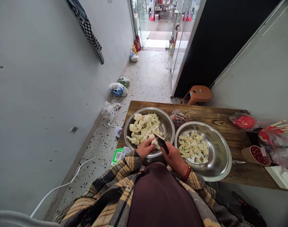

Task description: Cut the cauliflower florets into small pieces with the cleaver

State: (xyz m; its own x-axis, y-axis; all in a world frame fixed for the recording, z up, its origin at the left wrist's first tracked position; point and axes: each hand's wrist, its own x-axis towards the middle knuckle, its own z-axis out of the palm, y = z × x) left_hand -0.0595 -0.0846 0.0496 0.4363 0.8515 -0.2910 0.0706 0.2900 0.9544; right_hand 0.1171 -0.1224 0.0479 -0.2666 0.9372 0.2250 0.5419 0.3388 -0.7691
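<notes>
My left hand point(145, 147) is closed on a cauliflower floret point(155, 142) over the near rim of the left steel bowl point(168, 126), which holds large cauliflower pieces point(144, 126). My right hand point(174, 157) grips a dark-bladed knife point(161, 142) whose blade rests against that floret. The right steel bowl point(217, 157) holds several small cut florets point(193, 146). Both bowls stand on a wooden table point(205, 113). A red bead bracelet circles my right wrist.
A brown plastic stool point(198, 94) stands beyond the table. Red-wrapped packets point(244, 121), skewers point(279, 126) and a cup of red beans point(257, 154) lie at the table's right end. Plastic bags point(119, 90) line the left wall. A white cable point(70, 179) crosses the floor.
</notes>
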